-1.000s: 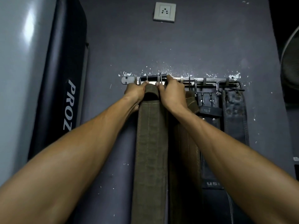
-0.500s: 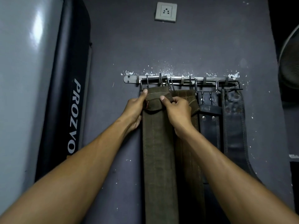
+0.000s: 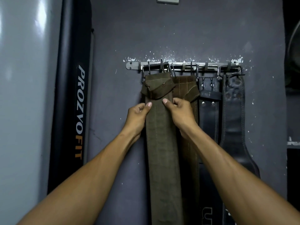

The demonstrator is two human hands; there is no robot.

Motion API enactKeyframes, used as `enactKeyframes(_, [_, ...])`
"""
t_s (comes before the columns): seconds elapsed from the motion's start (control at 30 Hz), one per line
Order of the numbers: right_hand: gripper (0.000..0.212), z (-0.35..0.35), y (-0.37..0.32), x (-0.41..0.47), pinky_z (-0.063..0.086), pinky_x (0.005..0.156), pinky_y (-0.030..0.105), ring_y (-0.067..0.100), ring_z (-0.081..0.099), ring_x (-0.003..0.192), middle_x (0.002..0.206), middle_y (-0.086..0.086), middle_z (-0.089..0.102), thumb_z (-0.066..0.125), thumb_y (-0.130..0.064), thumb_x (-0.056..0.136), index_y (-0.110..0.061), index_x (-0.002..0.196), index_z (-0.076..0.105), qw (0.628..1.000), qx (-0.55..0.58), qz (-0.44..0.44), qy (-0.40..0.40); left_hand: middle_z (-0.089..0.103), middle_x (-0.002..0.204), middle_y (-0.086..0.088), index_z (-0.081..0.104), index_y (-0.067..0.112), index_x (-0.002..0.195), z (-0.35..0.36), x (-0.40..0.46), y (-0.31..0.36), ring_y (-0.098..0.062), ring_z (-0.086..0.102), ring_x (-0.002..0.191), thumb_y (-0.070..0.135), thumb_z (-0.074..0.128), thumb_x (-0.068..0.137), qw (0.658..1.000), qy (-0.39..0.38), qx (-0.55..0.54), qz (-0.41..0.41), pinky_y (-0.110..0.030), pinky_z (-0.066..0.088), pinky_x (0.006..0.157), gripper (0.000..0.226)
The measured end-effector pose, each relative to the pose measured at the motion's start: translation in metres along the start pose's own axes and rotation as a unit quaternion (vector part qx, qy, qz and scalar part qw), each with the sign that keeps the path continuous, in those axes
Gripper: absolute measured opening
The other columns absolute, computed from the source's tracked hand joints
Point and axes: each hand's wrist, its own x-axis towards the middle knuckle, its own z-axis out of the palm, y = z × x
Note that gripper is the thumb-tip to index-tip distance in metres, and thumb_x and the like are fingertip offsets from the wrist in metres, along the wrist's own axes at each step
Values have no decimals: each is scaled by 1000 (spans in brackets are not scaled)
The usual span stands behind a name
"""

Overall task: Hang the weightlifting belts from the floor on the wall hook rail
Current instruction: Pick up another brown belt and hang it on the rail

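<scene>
An olive-brown weightlifting belt (image 3: pixel 162 151) hangs by its metal buckle from the left hooks of the steel hook rail (image 3: pixel 186 64) on the grey wall. My left hand (image 3: pixel 138 113) grips its left edge just below the folded top, thumb on the front. On the other edge my right hand (image 3: pixel 180 111) holds it the same way. Beside it hang a reddish-brown belt (image 3: pixel 186 85), a black belt with studs (image 3: pixel 209 108) and a wide worn black belt (image 3: pixel 233 111).
A black padded bench marked PROZVOFIT (image 3: pixel 73 95) stands upright against the wall at the left, next to a shiny grey panel (image 3: pixel 24 95). A wall socket (image 3: pixel 168 0) sits above the rail. A fan's edge (image 3: pixel 294 46) shows at the far right.
Both hands have slid down from the rail to below the belt's folded top. The belt's buckle now hangs on the hooks, and the view has tilted downward.
</scene>
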Motion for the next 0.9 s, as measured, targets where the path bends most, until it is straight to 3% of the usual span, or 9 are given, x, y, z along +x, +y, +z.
enactKeyframes(0.07, [23, -2, 9, -13, 63, 83, 34, 19, 78, 98, 103, 7, 81, 65, -27, 102, -9, 111, 75, 999, 35, -1, -36, 78, 87, -7, 70, -2, 104, -3, -18, -7, -15, 74, 76, 25, 59, 102, 999, -16, -15, -24, -27, 61, 63, 29])
enactKeyframes(0.13, [19, -7, 31, -36, 62, 86, 33, 19, 78, 101, 106, 4, 81, 64, -26, 102, -14, 113, 75, 997, 35, 15, -62, 79, 89, -5, 68, -1, 113, -8, -45, -28, -13, 76, 77, 27, 59, 102, 997, -40, 2, -64, -24, 59, 56, 32])
enactKeyframes(0.33, [25, -17, 63, -75, 62, 84, 32, 19, 77, 96, 103, 9, 81, 61, -28, 104, -9, 107, 77, 995, 71, 50, -42, 77, 85, -5, 69, 13, 88, -6, -81, -45, -13, 73, 75, 27, 61, 101, 997, -21, -15, -76, -26, 57, 58, 21])
enactKeyframes(0.43, [28, -27, 74, -98, 62, 91, 36, 20, 77, 103, 107, 5, 81, 64, -37, 101, -15, 111, 77, 992, 56, 84, -79, 78, 97, -11, 74, 13, 105, -6, -107, -56, -22, 69, 83, 38, 60, 100, 992, -38, 29, -115, -25, 44, 56, 29])
enactKeyframes(0.5, [26, -33, 88, -122, 62, 94, 39, 18, 77, 102, 106, 3, 81, 64, -34, 102, -14, 113, 76, 990, 23, 104, -91, 79, 106, -10, 71, 11, 116, -11, -135, -75, -23, 72, 89, 34, 60, 100, 987, -52, 46, -144, -25, 49, 58, 30])
enactKeyframes(0.63, [27, -38, 97, -151, 61, 90, 39, 20, 76, 99, 105, 9, 80, 61, -29, 104, -6, 110, 75, 991, 39, 105, -71, 78, 109, -11, 70, 7, 120, -8, -174, -89, -19, 76, 94, 22, 59, 102, 989, -21, -39, -144, -25, 60, 66, 26])
enactKeyframes(0.77, [34, -48, 96, -176, 61, 92, 32, 17, 75, 109, 116, 2, 79, 67, -38, 99, -15, 124, 71, 980, 74, 135, -129, 76, 116, -11, 68, 11, 124, -5, -205, -89, -19, 75, 101, 27, 58, 102, 983, -27, -39, -178, -28, 62, 74, 29])
enactKeyframes(0.9, [35, -58, 122, -226, 55, 105, 42, 19, 71, 118, 127, 7, 74, 69, -15, 98, -10, 132, 62, 967, 14, 183, -177, 76, 118, -11, 62, 12, 133, -12, -262, -107, -14, 75, 98, 17, 59, 101, 968, -48, 37, -243, -25, 60, 71, 32])
